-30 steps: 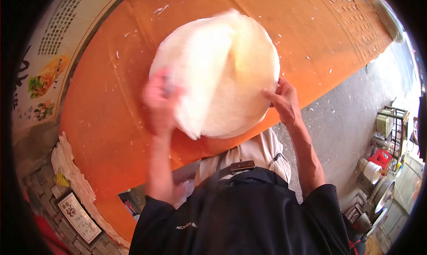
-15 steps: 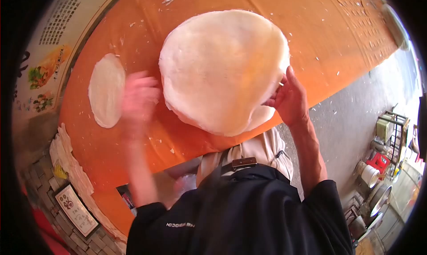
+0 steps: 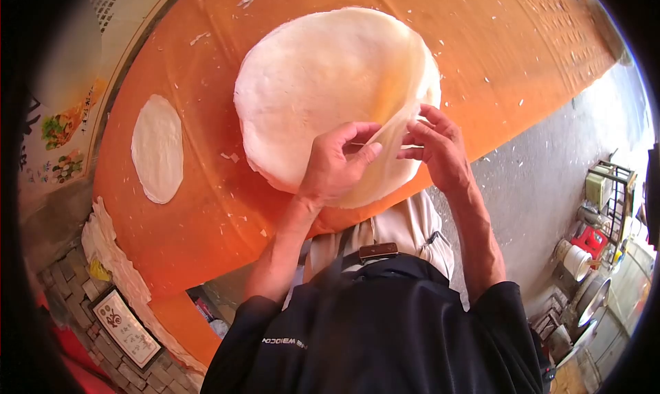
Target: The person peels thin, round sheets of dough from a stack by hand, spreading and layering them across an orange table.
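Note:
A thick stack of large, round, thin dough sheets point(image 3: 302, 92) lies on the orange table covering in front of me. Along its right side the thin, see-through top sheet point(image 3: 393, 136) is lifted and folded back. My left hand point(image 3: 338, 162) is closed on that sheet, its thumb and fingers pinching the raised part above the stack's lower right. Opposite it, my right hand point(image 3: 440, 147) pinches the same sheet near the stack's right edge. The undersides of the fingertips are partly hidden by the sheet.
A smaller oval dough sheet point(image 3: 157, 149) lies to the left on the orange-covered table point(image 3: 206, 236). White scraps are scattered about. At the far left edge sits a pale strip of dough-like material point(image 3: 117, 250). Buckets point(image 3: 574, 260) and a metal rack point(image 3: 615, 188) stand on the floor at right.
My left hand has moved right, from beside the small oval sheet onto the stack, and now grips the top sheet. My right hand has shifted slightly, with the sheet's edge raised and folded inward.

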Demonstrator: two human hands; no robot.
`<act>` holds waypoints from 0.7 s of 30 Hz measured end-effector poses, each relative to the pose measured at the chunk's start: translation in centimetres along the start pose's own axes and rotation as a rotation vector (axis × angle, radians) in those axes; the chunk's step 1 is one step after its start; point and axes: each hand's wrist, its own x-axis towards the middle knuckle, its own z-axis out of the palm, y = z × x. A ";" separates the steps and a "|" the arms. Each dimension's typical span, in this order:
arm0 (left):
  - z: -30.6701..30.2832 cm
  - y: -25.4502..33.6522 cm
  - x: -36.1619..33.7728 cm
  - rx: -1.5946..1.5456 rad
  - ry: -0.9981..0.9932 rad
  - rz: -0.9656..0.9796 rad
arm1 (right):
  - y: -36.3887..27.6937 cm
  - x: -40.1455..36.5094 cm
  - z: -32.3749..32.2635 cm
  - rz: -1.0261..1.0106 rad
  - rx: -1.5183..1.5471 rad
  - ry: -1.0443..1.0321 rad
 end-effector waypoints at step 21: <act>-8.6 2.4 0.0 0.010 0.404 0.182 | 2.5 0.7 -1.4 -0.216 -0.354 0.169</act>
